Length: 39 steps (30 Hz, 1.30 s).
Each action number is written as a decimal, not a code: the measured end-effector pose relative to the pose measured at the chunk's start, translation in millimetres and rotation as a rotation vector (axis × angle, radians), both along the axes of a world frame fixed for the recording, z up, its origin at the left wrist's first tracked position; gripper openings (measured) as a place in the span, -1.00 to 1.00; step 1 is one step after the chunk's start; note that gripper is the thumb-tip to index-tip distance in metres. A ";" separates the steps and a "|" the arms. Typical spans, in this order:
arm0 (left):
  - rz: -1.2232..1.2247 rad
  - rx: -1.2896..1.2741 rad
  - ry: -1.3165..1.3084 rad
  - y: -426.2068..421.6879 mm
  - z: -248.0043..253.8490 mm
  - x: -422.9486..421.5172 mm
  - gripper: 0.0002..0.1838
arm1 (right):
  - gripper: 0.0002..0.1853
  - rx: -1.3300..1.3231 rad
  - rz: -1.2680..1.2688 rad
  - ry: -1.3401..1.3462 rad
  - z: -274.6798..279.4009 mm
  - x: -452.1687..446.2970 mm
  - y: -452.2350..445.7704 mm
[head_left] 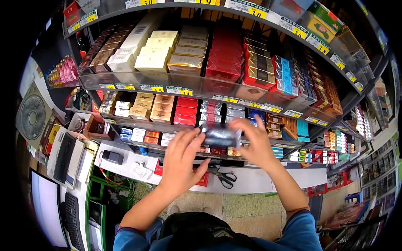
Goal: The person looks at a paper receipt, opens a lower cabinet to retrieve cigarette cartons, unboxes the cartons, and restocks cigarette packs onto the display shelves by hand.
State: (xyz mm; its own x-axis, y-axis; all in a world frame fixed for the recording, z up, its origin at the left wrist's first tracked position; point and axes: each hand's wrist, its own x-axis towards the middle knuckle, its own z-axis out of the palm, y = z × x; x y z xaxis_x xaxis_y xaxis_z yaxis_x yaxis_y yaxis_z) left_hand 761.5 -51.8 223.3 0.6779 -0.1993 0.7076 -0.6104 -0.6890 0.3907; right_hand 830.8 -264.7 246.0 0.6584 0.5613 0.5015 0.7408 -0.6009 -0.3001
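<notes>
A dark, shiny pack [220, 137] is held up in front of the shelves, blurred by motion, so its print cannot be read. My left hand [182, 157] grips its left end, thumb apart below. At the other end, the fingers of my right hand [254, 141] pinch the pack, with one finger raised. Behind it are rows of boxed packs, among them red packs [186, 111] and tan packs [162, 108]. Black-handled scissors [226, 179] lie on the white counter [255, 183] below my hands.
Price labels [179, 90] line the shelf edges, which curve close in front. At left stand a fan [33, 116], a printer [63, 157], a keyboard [73, 217] and a monitor [46, 205]. A black device [112, 157] with a red cable sits on the counter.
</notes>
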 end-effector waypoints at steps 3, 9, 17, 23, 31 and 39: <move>0.046 -0.046 -0.014 4.2 -9.0 -3.5 -0.30 | -0.49 0.190 -0.157 0.053 -11.8 25.6 -12.5; -0.030 -0.070 0.178 5.6 -46.5 -24.8 -0.39 | -0.54 0.140 -0.367 -0.099 -23.3 73.2 -15.0; -0.024 -0.225 0.372 10.9 -99.8 -59.5 -0.51 | -0.70 -0.275 -0.530 -0.323 -22.1 154.9 -48.7; 0.102 -0.157 0.389 41.2 -145.3 -50.6 -0.54 | -0.75 -0.695 -0.583 -0.395 10.0 124.1 -10.2; 0.353 0.081 0.433 73.3 -184.3 -11.1 -0.33 | -0.64 -0.361 -0.460 -0.252 3.9 84.8 9.6; 0.288 -0.023 0.463 85.7 -225.6 0.0 -0.50 | -0.88 0.189 0.112 0.242 -149.4 -51.4 91.6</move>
